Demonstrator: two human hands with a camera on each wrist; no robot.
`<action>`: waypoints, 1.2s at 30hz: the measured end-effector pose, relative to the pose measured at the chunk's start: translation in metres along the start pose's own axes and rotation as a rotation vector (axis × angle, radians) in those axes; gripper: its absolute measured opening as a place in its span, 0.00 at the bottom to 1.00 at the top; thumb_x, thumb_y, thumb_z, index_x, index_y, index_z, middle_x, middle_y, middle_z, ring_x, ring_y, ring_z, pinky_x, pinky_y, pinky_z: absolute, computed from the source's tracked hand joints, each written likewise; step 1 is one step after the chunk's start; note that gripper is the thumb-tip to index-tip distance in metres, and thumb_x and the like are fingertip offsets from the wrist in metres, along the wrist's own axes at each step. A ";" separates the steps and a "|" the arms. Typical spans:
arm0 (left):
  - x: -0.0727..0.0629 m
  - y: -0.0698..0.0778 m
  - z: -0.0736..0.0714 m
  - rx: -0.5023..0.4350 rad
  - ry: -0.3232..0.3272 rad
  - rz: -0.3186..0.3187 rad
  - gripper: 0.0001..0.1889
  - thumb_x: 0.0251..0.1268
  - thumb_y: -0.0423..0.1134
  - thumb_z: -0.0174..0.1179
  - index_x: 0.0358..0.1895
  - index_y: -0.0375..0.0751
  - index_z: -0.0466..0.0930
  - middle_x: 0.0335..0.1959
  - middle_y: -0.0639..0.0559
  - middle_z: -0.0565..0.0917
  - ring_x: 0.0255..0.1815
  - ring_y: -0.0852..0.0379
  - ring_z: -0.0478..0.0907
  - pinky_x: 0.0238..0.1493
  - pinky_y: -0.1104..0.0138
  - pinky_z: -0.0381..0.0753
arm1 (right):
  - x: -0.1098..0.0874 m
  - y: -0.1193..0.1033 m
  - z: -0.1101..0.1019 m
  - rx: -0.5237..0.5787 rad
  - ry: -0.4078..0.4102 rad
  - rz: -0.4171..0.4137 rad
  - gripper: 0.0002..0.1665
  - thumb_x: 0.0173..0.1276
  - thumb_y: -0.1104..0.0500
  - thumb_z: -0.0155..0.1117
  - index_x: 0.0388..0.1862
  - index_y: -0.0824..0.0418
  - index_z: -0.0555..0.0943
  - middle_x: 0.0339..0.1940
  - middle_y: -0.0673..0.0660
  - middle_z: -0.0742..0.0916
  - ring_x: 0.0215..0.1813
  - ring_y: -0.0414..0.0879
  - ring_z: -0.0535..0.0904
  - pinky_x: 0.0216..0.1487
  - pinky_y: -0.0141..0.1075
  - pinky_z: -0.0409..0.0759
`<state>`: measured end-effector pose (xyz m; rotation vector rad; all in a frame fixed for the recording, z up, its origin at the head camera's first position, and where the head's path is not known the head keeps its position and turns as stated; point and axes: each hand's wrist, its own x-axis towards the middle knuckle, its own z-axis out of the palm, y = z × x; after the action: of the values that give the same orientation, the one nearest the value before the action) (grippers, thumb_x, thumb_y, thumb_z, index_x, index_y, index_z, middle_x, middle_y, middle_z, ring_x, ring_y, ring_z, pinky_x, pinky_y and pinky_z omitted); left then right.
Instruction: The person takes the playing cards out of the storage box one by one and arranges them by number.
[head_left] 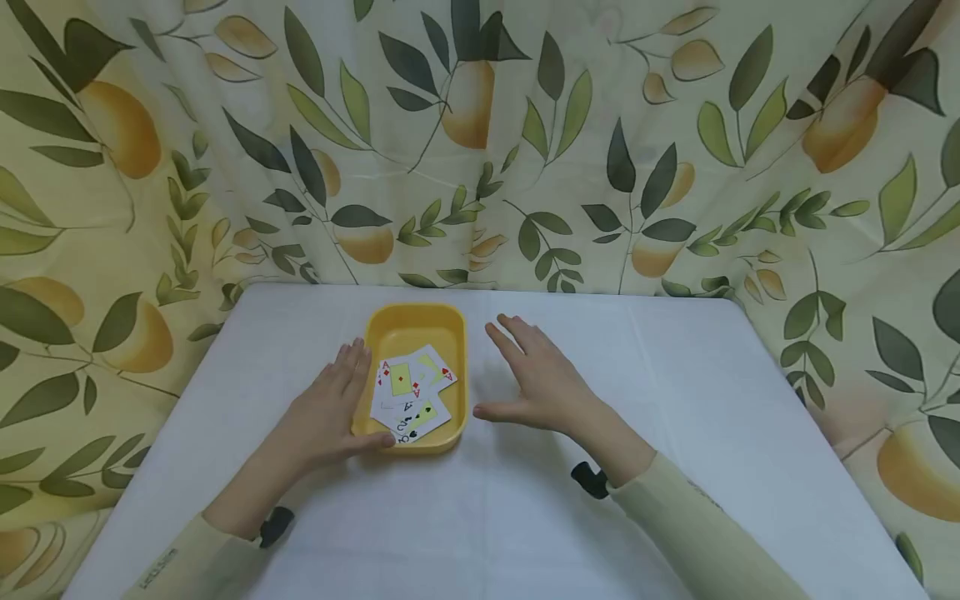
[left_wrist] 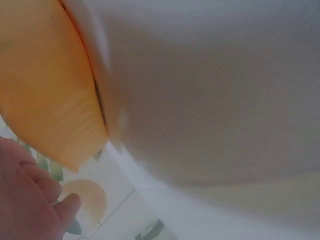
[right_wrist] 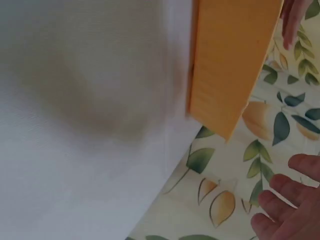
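Observation:
A yellow plastic tray (head_left: 416, 317) stands on the white table, with several playing cards (head_left: 401, 379) lying loosely in it, among them an ace of diamonds. My left hand (head_left: 322, 408) is at the tray's left side, fingers extended along the rim and thumb over the near left corner. To the right of the tray, my right hand (head_left: 543, 375) hovers with fingers spread, apart from the wall and holding nothing. In the right wrist view the tray's side (right_wrist: 230, 65) rises beyond the fingers (right_wrist: 287, 190). The left wrist view shows the tray's outer wall (left_wrist: 45, 80) beside the left hand (left_wrist: 30, 200).
A white cloth covers the table (head_left: 637, 358). Behind and around it hangs a curtain (head_left: 525, 167) printed with fruit and leaves. Small black devices (head_left: 590, 481) are worn at both wrists.

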<state>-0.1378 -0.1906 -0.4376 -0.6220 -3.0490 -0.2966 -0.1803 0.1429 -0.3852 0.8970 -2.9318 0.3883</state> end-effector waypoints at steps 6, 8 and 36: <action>-0.001 -0.002 0.007 0.001 -0.022 -0.018 0.68 0.50 0.80 0.57 0.80 0.33 0.38 0.82 0.39 0.38 0.83 0.41 0.39 0.79 0.48 0.51 | 0.023 -0.013 0.009 0.050 -0.043 0.008 0.64 0.50 0.27 0.70 0.80 0.55 0.60 0.78 0.55 0.65 0.78 0.54 0.60 0.73 0.53 0.66; -0.001 -0.002 0.008 0.003 -0.042 -0.016 0.68 0.50 0.81 0.55 0.80 0.32 0.38 0.82 0.39 0.39 0.82 0.41 0.40 0.78 0.47 0.51 | 0.031 -0.019 0.013 0.065 -0.072 -0.008 0.64 0.49 0.27 0.70 0.79 0.55 0.60 0.77 0.55 0.66 0.77 0.52 0.61 0.72 0.51 0.68; 0.001 -0.001 0.010 -0.009 -0.038 -0.012 0.72 0.46 0.87 0.48 0.79 0.28 0.40 0.82 0.35 0.40 0.82 0.40 0.41 0.78 0.46 0.52 | 0.100 -0.070 0.053 0.040 -0.314 -0.114 0.60 0.50 0.34 0.75 0.77 0.59 0.64 0.76 0.56 0.68 0.76 0.52 0.62 0.77 0.45 0.62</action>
<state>-0.1388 -0.1895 -0.4477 -0.6173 -3.0904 -0.3018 -0.2236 0.0193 -0.4083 1.2283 -3.1373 0.3266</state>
